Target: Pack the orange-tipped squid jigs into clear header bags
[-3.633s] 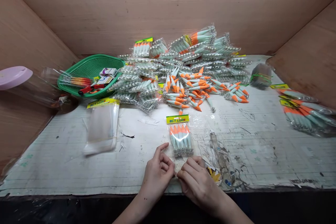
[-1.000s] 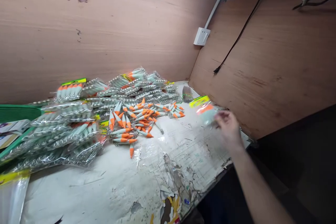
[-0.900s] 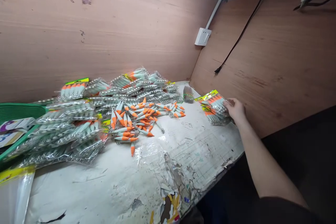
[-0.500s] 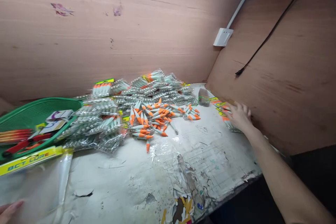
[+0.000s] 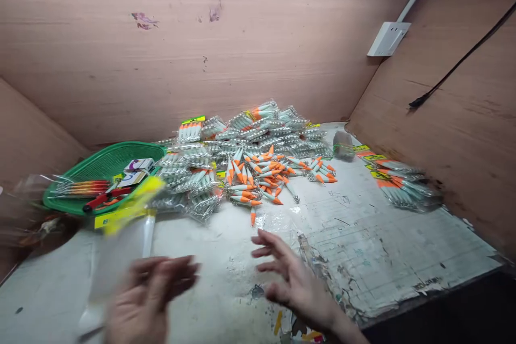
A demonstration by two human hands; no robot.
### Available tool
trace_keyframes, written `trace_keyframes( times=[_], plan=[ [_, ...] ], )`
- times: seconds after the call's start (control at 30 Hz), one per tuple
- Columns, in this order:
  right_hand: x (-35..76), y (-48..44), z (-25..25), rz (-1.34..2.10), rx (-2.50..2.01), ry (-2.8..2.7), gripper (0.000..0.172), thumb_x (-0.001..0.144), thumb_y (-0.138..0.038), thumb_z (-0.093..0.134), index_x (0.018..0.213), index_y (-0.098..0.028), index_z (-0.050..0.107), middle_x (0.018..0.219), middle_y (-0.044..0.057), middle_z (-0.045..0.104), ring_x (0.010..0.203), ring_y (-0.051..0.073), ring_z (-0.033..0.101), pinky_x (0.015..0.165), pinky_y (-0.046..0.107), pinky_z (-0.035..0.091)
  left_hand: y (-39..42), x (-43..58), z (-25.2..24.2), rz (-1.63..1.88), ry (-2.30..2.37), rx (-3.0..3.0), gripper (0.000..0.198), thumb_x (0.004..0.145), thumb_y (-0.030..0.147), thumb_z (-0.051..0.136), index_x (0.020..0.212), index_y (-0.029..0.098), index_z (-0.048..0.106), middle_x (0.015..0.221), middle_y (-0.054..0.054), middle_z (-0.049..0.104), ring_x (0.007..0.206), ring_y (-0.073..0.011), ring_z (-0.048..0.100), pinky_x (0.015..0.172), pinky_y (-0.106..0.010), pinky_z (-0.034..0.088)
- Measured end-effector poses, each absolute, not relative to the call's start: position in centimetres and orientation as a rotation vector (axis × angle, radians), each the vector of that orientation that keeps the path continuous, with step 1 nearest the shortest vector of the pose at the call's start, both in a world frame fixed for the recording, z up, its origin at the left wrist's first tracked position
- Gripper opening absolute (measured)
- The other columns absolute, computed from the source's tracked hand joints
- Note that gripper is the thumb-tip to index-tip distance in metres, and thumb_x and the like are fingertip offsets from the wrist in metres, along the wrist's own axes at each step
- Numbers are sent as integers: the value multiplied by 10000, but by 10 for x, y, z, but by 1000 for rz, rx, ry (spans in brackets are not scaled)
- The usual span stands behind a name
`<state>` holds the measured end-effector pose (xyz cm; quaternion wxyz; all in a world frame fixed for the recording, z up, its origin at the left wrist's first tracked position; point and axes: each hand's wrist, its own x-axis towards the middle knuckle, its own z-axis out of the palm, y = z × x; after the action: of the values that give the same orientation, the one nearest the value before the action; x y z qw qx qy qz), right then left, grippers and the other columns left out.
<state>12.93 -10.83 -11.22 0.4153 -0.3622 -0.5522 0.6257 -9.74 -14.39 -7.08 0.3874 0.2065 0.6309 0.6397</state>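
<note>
My right hand [image 5: 294, 279] is over the middle of the worktop with its fingers spread and nothing in them. To its left, my left hand [image 5: 151, 295] is smeared by motion, fingers pointing right. It overlaps a clear plastic bag [image 5: 116, 263] with a yellow header, also blurred; whether the hand grips the bag I cannot make out. Beyond both hands lies a loose heap of white-and-orange fishing lures [image 5: 266, 172] with metal hooks. Packed lures in clear bags [image 5: 403, 183] with yellow-green headers rest at the right, apart from my right hand.
Behind the loose lures is a big pile of bagged lures [image 5: 258, 129]. A green basket [image 5: 108, 153] at the left holds red-handled pliers [image 5: 100, 201], small boxes and reddish lures. A dark block [image 5: 343, 145] stands near the right wall. The worktop [image 5: 350, 247] has torn, peeling paper.
My right hand has left the bagged lures at the right and come to the middle, opened. My left hand has moved up and right into view. The camera view has swung left.
</note>
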Motion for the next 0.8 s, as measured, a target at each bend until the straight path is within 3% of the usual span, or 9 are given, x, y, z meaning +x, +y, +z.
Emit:
trace_keyframes(
  times=[0.03,0.07,0.17,0.27,0.4,0.53,0.6,0.7,0.8],
  plan=[
    [117,-111,-115,1737,-839,-1238,873,603,-592,774,1328,-253,425,1289,117,507,1088,247,559,872,390,484,-141,-84,-76,1496,1510,508,545,409,510,868,732,194,562,677,-25,714,599,-231,678,527,-324,571],
    [108,-113,-118,1833,-803,-1111,886,566,-576,804,1303,-242,444,1225,108,553,1049,235,582,848,375,494,-139,-70,-81,1404,1425,473,542,409,484,876,724,186,549,674,-33,714,589,-224,676,517,-305,562],
    [95,-115,-125,1865,-869,-1005,440,680,-494,765,922,-170,592,765,18,636,661,122,604,617,256,496,-134,-39,-94,1372,1251,371,563,475,345,884,916,197,566,740,-20,716,712,-196,690,608,-256,555],
    [98,-113,-125,1838,-994,-1110,390,741,-513,698,704,-167,522,571,-26,573,427,59,461,427,192,390,-127,-33,-101,1345,1152,359,618,486,277,882,1010,176,569,642,17,663,644,-143,654,625,-229,532],
    [111,-89,-114,1775,-960,-1464,353,812,-523,604,801,-171,587,645,4,613,492,89,507,485,223,429,-113,-50,-98,1407,1134,303,579,433,233,896,915,179,581,528,103,528,523,-64,566,572,-167,494],
    [118,-40,-112,923,-1159,-1752,242,798,-420,643,925,-215,631,856,51,605,652,148,530,627,302,476,-102,-66,-91,1527,1127,304,598,461,234,882,972,219,571,669,76,601,735,-121,662,622,-173,521],
    [115,-16,-119,669,-1244,-1709,274,750,-388,690,959,-225,622,936,64,571,628,149,511,640,337,487,-97,-69,-94,1591,1108,362,572,509,246,863,994,230,560,709,65,620,799,-143,675,635,-183,530],
    [106,6,-133,672,-1234,-1691,200,757,-344,668,908,-220,619,925,54,542,543,123,495,574,337,494,-92,-68,-105,1639,1089,449,495,583,258,830,988,229,547,720,58,618,815,-153,679,648,-206,543],
    [100,12,-142,687,-1194,-1688,84,807,-278,579,767,-209,605,829,43,533,586,146,536,541,311,496,-91,-66,-116,1617,1109,474,446,611,282,816,960,215,546,718,53,606,816,-162,684,652,-218,550]
  ],
)
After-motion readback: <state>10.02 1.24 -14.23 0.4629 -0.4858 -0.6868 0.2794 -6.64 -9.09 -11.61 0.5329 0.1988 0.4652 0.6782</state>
